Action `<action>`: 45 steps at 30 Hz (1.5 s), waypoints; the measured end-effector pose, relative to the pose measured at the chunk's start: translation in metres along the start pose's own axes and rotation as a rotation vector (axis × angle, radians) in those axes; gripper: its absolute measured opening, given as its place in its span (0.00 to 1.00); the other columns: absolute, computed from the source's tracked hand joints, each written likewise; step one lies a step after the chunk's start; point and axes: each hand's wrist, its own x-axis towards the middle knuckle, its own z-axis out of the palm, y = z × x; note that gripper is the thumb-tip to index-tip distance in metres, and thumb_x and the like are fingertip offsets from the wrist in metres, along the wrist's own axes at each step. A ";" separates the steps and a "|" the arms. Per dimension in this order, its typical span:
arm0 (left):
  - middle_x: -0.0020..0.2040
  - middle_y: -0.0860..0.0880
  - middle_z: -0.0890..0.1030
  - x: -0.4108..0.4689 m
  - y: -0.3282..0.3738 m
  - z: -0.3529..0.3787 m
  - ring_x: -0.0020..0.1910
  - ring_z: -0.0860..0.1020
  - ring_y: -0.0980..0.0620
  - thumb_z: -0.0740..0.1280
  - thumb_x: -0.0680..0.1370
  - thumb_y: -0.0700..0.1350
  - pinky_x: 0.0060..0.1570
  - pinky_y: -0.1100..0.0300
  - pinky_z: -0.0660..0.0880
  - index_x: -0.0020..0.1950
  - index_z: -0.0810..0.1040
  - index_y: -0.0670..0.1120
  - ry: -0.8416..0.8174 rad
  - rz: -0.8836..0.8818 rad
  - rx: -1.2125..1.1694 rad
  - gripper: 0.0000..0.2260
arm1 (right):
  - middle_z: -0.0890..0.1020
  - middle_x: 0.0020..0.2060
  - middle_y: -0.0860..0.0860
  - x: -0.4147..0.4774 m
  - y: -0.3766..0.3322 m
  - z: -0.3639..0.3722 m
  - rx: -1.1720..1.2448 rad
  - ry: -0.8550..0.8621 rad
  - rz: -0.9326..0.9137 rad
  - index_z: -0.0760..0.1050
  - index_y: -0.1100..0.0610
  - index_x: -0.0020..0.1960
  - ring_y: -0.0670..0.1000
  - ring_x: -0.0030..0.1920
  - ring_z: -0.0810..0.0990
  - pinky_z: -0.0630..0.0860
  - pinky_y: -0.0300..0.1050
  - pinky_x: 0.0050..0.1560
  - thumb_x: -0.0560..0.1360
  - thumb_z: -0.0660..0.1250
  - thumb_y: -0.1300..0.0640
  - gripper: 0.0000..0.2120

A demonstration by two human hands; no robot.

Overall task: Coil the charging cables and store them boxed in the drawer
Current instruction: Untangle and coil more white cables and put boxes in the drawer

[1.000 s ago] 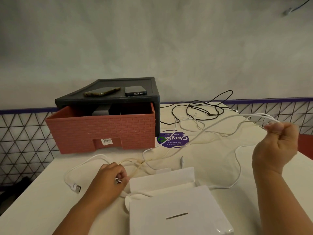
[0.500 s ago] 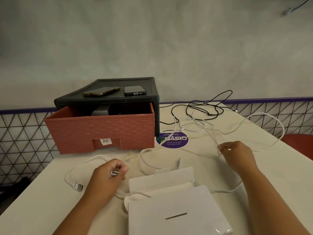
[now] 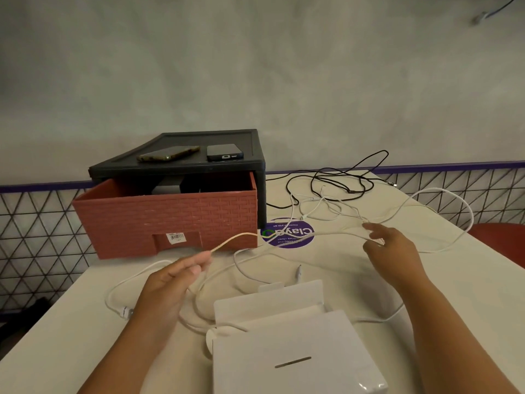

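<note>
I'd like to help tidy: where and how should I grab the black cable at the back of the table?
Take the black cable by its plug end at the far right, pinching from above. That end seems to lie flat and free, whereas the middle loops cross one another and the white cables, so lifting there would likely drag a tangle.
</note>
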 end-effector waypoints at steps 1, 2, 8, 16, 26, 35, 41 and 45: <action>0.42 0.50 0.85 0.002 -0.001 -0.002 0.45 0.82 0.58 0.63 0.74 0.34 0.50 0.66 0.76 0.38 0.86 0.51 0.002 0.015 -0.054 0.16 | 0.77 0.56 0.53 -0.001 -0.002 0.000 0.017 -0.009 -0.043 0.75 0.51 0.63 0.54 0.56 0.74 0.67 0.47 0.59 0.73 0.62 0.63 0.20; 0.40 0.50 0.85 0.002 0.000 0.000 0.43 0.82 0.58 0.62 0.73 0.31 0.48 0.68 0.77 0.37 0.86 0.50 0.023 0.017 -0.122 0.17 | 0.76 0.56 0.52 -0.003 -0.005 0.001 0.030 -0.035 -0.086 0.76 0.50 0.62 0.52 0.55 0.73 0.67 0.45 0.57 0.73 0.62 0.63 0.19; 0.42 0.50 0.84 0.004 0.002 -0.007 0.41 0.83 0.55 0.79 0.51 0.44 0.47 0.54 0.79 0.40 0.85 0.47 -0.067 -0.015 -0.363 0.18 | 0.75 0.50 0.46 -0.006 -0.006 0.013 -0.100 -0.311 -0.143 0.82 0.51 0.52 0.47 0.52 0.72 0.63 0.37 0.49 0.73 0.62 0.64 0.15; 0.46 0.53 0.85 0.000 -0.007 0.000 0.51 0.78 0.56 0.59 0.76 0.28 0.56 0.63 0.71 0.40 0.85 0.50 -0.006 -0.029 0.253 0.21 | 0.80 0.39 0.49 -0.006 -0.010 0.010 -0.045 -0.348 -0.096 0.81 0.52 0.43 0.48 0.42 0.74 0.67 0.40 0.38 0.74 0.65 0.61 0.08; 0.57 0.64 0.72 0.004 -0.026 -0.007 0.62 0.71 0.58 0.73 0.70 0.37 0.60 0.66 0.64 0.55 0.75 0.60 -0.225 0.048 0.812 0.22 | 0.78 0.47 0.48 -0.002 -0.002 0.004 -0.214 -0.294 -0.098 0.81 0.53 0.52 0.50 0.49 0.74 0.65 0.39 0.47 0.77 0.64 0.54 0.09; 0.63 0.69 0.65 0.008 -0.025 -0.017 0.65 0.66 0.62 0.62 0.55 0.68 0.74 0.47 0.47 0.52 0.72 0.68 -0.235 0.046 0.922 0.26 | 0.68 0.63 0.57 0.002 0.018 -0.014 -0.451 -0.248 0.283 0.73 0.52 0.63 0.63 0.64 0.68 0.66 0.51 0.63 0.74 0.61 0.61 0.18; 0.66 0.68 0.65 0.004 -0.020 -0.019 0.62 0.69 0.66 0.71 0.54 0.62 0.59 0.60 0.72 0.47 0.77 0.71 -0.262 0.026 0.762 0.22 | 0.75 0.58 0.60 0.004 0.015 -0.016 -0.330 -0.134 0.210 0.75 0.60 0.60 0.58 0.61 0.71 0.70 0.46 0.57 0.73 0.59 0.68 0.18; 0.67 0.66 0.67 0.006 -0.022 -0.026 0.64 0.70 0.63 0.73 0.60 0.52 0.51 0.65 0.75 0.46 0.81 0.66 -0.276 0.053 0.739 0.17 | 0.79 0.44 0.57 0.013 0.019 -0.021 0.189 0.205 0.326 0.78 0.59 0.47 0.56 0.40 0.77 0.75 0.48 0.46 0.69 0.59 0.73 0.14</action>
